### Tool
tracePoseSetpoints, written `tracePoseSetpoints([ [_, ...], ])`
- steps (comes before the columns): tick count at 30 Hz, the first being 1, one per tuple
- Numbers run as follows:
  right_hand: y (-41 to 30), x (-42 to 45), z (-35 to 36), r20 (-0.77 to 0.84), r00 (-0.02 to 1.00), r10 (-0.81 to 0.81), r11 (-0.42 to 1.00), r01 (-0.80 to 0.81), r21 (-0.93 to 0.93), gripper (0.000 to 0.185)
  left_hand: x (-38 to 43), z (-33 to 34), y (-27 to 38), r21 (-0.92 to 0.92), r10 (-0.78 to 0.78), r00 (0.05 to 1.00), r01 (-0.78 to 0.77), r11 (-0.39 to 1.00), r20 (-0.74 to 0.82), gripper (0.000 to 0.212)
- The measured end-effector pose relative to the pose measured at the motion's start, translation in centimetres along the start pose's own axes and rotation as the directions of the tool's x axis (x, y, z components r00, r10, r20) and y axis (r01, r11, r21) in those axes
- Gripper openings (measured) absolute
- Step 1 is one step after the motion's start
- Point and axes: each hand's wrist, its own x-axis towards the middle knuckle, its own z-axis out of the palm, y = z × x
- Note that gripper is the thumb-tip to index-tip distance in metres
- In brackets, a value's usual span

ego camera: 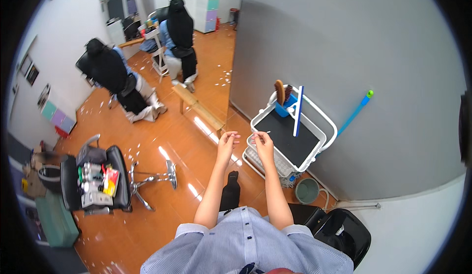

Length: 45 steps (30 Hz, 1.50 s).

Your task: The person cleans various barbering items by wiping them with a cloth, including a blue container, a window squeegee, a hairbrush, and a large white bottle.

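Observation:
My left hand [229, 142] and my right hand [262, 140] are raised before me, a small gap apart, with fingers curled and thumbs near the fingertips. Nothing can be made out clearly between the fingers of either. My right hand is over the left edge of a white trolley [322, 141] with a black top surface. A small white piece [268, 131] shows beside its fingers. On the trolley are a blue holder [283, 111], a wooden-backed brush [280, 92] and a blue and white squeegee [298, 111].
A wooden bench [201, 108] stands ahead. At left, a black wheeled chair [120, 178] carries bottles and packets. A person in black [110, 71] kneels further off, seemingly reflected in a mirror. White scraps dot the tiled floor. A bucket [307, 191] and black chair [343, 233] are at right.

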Motion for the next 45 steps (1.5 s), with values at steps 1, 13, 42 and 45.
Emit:
tracePoseSetpoints([
  [1, -0.2, -1.2, 0.7, 0.045, 0.999, 0.011, 1.000, -0.011, -0.007, 0.016, -1.4, -1.1, 0.1, -0.006, 0.001, 0.999, -0.001, 1.000, -0.035, 0.023],
  [13, -4.0, -8.8, 16.2, 0.521, 0.853, 0.035, 0.999, -0.037, -0.006, 0.020, -12.5, -17.5, 4.7, -0.079, 0.089, 0.881, -0.141, 0.987, -0.465, 0.022],
  [42, -2.7, -36.0, 66.1, 0.968, 0.209, 0.138, 0.987, -0.111, -0.117, 0.027, -38.8, -62.5, 5.6, -0.087, -0.056, 0.101, -0.335, 0.938, -0.993, 0.024],
  [45, -1.0, -35.4, 70.8, 0.971, 0.206, 0.118, 0.987, -0.133, -0.092, 0.028, -37.1, -65.6, 5.5, -0.102, -0.075, 0.091, -0.341, 0.934, -0.993, 0.024],
])
